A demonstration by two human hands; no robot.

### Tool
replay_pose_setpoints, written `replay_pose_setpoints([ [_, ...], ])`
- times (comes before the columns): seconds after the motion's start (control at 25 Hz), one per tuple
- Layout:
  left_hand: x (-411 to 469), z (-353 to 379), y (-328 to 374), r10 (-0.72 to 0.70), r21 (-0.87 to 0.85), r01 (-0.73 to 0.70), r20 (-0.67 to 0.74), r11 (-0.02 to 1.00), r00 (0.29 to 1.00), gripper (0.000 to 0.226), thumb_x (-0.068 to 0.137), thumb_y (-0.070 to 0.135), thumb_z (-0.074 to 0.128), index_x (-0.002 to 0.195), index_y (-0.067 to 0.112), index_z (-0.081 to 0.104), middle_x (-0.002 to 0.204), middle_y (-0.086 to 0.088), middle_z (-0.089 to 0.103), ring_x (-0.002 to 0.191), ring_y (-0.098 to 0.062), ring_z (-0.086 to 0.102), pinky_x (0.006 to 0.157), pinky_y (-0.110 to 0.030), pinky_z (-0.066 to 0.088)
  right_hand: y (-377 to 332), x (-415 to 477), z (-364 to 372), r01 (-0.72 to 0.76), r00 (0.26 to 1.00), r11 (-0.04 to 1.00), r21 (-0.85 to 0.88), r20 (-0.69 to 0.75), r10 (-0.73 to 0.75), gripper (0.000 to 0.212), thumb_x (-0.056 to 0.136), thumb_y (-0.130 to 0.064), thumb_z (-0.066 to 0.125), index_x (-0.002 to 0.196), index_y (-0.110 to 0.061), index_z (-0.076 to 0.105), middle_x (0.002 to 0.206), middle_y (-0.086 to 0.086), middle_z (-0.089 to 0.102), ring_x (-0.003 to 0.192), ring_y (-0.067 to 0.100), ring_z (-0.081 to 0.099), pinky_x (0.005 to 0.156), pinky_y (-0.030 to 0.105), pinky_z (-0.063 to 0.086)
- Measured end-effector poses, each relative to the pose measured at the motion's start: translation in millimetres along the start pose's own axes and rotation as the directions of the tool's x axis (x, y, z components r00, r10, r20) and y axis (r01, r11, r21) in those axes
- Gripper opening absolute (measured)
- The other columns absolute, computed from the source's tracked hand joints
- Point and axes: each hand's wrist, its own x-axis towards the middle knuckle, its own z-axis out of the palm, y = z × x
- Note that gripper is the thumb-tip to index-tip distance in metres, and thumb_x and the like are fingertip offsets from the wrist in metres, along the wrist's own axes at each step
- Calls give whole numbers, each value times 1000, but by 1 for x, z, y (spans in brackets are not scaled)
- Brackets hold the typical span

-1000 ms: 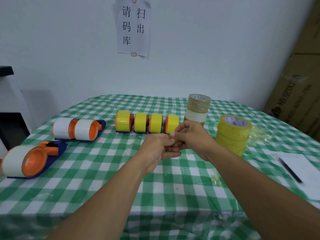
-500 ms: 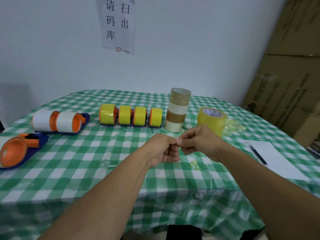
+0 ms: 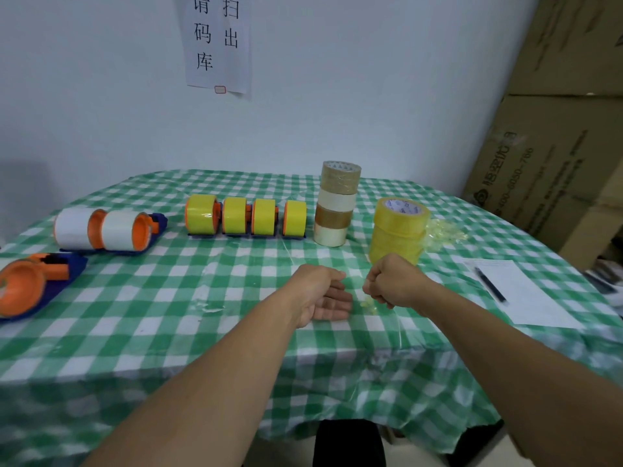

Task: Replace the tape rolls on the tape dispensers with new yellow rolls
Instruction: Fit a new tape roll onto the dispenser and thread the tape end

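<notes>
**A:** Status on the hands?

**B:** Both are low over the middle of the desk (image 3: 168, 332), apart and not touching. The left hand (image 3: 323, 294) is slack with loose fingers, holding nothing. The right hand (image 3: 394, 284) is balled into a fist with nothing visible in it. There's a yellowish scrap (image 3: 368, 303) just under its knuckles; can't tell if it's held or lying on the cloth.

**A:** Where's the stock?

**B:** The yellow roll stack (image 3: 399, 230) stands upright just beyond the right hand, toward the far right. The brown and cream stack (image 3: 337, 203) is beside it. Four yellow-loaded dispensers (image 3: 246, 219) sit in a row near the far edge. Two white-roll dispensers (image 3: 104, 230) are toward the left edge. One more dispenser (image 3: 27, 284) sits at the left edge, cut off by the frame.

**A:** So the white ones are pending. How will it handle?

**B:** My guess is the rolls are light and rigid, with a stiff core. The film face looks glossy, so probably slick. I'd grip the top roll across its rim, or hook fingers through the core, and lift it straight up so the stack doesn't topple. Any loose tape end will stick to skin.
</notes>
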Motion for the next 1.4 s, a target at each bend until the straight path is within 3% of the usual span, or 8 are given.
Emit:
replay_pose_setpoints([
  [0.24, 5, -5, -4, 19, -2, -19, -44, 1000, 999, 28, 99, 18, 59, 112, -6, 61, 103, -21, 72, 78, -27, 71, 61, -35, 63, 11, 8, 5, 26, 1000, 987, -161, 11, -25, 15, 91, -3, 66, 87, 9, 74, 69, 10, 61, 59, 14, 49, 61, 30, 45],
  [0.36, 6, -7, -4, 26, 2, -26, -59, 1000, 998, 26, 99, 19, 60, 111, -4, 62, 100, -19, 73, 72, -24, 70, 58, -34, 62, 9, 8, 7, 44, 998, 975, -218, -28, -51, 12, 88, -8, 74, 91, 4, 73, 76, 7, 66, 66, 17, 56, 61, 28, 47],
  [0.64, 7, -16, -6, 37, 3, -37, -87, 999, 996, 26, 99, 18, 60, 113, -4, 62, 97, -17, 73, 70, -23, 70, 59, -33, 62, 8, 9, 8, 20, 996, 968, -249, -76, -40, 18, 87, -14, 78, 72, -14, 68, 78, 2, 69, 79, 19, 65, 69, 32, 54],
  [0.92, 6, -20, -4, 36, 3, -36, -97, 999, 995, 24, 99, 18, 59, 111, -2, 64, 99, -17, 74, 70, -22, 70, 61, -33, 62, 3, 9, 6, 4, 996, 972, -236, -81, -23, 4, 86, -3, 74, 85, -7, 73, 90, 6, 71, 89, 23, 66, 80, 38, 59],
  [1.04, 6, -22, -5, 35, -3, -35, -101, 999, 994, 23, 99, 18, 60, 110, -2, 64, 94, -15, 74, 68, -21, 70, 60, -33, 62, 3, 10, 4, 9, 996, 966, -257, -83, -32, 15, 85, 4, 63, 86, -7, 73, 92, 6, 72, 92, 25, 67, 84, 44, 60],
  [1.16, 5, -23, -4, 40, -7, -41, -108, 999, 993, 22, 99, 17, 60, 109, -2, 64, 93, -16, 74, 66, -20, 69, 57, -32, 61, 3, 12, 3, 11, 996, 964, -267, -79, -33, 16, 86, 2, 61, 85, -7, 73, 91, 7, 72, 90, 25, 67, 81, 44, 60],
  [1.28, 4, -24, -4, 41, -7, -42, -111, 999, 993, 21, 99, 17, 60, 108, -1, 64, 96, -16, 74, 66, -21, 70, 57, -32, 61, 2, 11, 6, 31, 996, 963, -266, -67, -51, 6, 86, -4, 69, 87, -9, 74, 80, 0, 66, 72, 16, 61, 61, 30, 52],
  [1.4, 2, -25, -5, 43, -4, -44, -110, 999, 993, 22, 99, 18, 60, 108, -1, 64, 96, -17, 75, 67, -21, 70, 60, -33, 61, 4, 8, 10, 47, 998, 945, -322, -26, -58, 9, 86, -9, 75, 95, -12, 75, 75, -8, 60, 66, 9, 55, 57, 24, 44],
])
